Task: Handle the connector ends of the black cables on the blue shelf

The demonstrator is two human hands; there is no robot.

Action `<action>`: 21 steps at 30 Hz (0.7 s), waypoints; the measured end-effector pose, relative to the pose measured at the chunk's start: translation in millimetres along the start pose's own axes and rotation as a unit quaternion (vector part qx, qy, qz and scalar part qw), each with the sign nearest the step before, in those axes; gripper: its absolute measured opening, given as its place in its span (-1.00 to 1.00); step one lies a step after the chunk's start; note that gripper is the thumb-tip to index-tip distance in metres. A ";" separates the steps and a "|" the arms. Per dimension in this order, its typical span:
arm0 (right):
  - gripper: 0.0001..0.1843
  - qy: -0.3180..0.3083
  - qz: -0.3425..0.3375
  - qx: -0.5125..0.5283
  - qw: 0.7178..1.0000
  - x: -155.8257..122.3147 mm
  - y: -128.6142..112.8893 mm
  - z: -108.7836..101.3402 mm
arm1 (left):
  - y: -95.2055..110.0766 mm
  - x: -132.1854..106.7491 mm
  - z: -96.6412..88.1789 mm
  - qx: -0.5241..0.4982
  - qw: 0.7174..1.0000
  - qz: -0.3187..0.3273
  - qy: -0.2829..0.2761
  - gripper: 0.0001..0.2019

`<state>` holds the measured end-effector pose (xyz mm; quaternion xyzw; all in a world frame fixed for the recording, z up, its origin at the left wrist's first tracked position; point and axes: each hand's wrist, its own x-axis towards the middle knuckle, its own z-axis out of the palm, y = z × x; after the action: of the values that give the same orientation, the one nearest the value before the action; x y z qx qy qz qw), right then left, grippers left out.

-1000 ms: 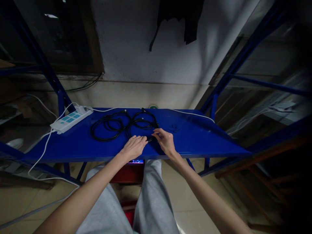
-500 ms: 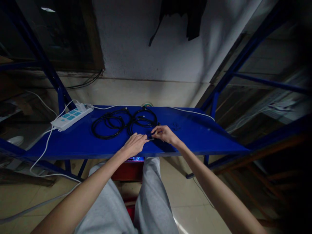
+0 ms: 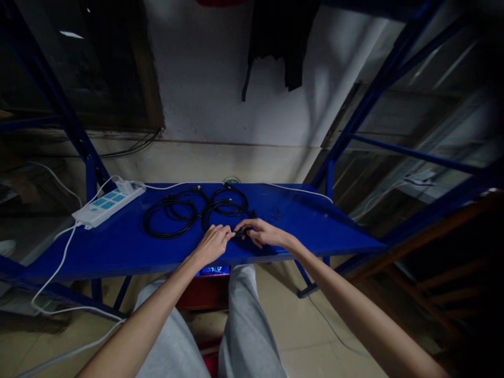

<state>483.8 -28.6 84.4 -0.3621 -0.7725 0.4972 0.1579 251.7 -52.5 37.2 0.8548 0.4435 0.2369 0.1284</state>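
Near the front edge of the blue table (image 3: 315, 233), my left hand (image 3: 214, 242) and my right hand (image 3: 263, 232) meet at a black cable (image 3: 239, 233). Fingers of my left hand pinch the cable on one side. Those of my right hand curl round it on the other, partly hiding it. Just beyond lies a looped black cable (image 3: 247, 199); whether it is joined to the held piece I cannot tell. Another coil of black cable (image 3: 169, 236) rests farther left, with small connector ends showing. Small thin dark pieces (image 3: 276, 212) lie right of my hands.
A white power strip (image 3: 106, 207) with blue sockets sits at the table's left end, its white cord (image 3: 59, 268) hanging down. Another white cable (image 3: 291, 188) runs along the back edge. Blue frame posts (image 3: 329, 178) rise at the sides. A lit screen (image 3: 214, 270) shows below the table.
My right hand has shifted against my left and its fingers now reach over the cable. The view has tilted up slightly, so the table sits lower. The coils stay in place.
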 end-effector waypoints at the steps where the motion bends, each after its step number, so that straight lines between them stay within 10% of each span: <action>1: -0.46 -0.014 -0.001 0.016 1.000 -2.1 1.1 0.4 | -0.5 0.2 0.8 0.002 1.000 0.000 0.003 -0.71; 13: -0.37 -0.053 0.020 -0.125 0.991 -3.7 -4.4 1.1 | 1.2 -0.3 0.3 0.013 1.000 -0.005 0.005 -0.74; 21: -0.72 -0.055 0.049 -0.430 0.900 5.7 -34.9 5.4 | 6.1 -4.5 -3.2 0.057 0.998 0.019 0.024 -0.68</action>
<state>462.6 -36.5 112.1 -0.4047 -0.8996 0.1430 -0.0803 252.1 -59.6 41.2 0.8629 0.4431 0.2341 0.0642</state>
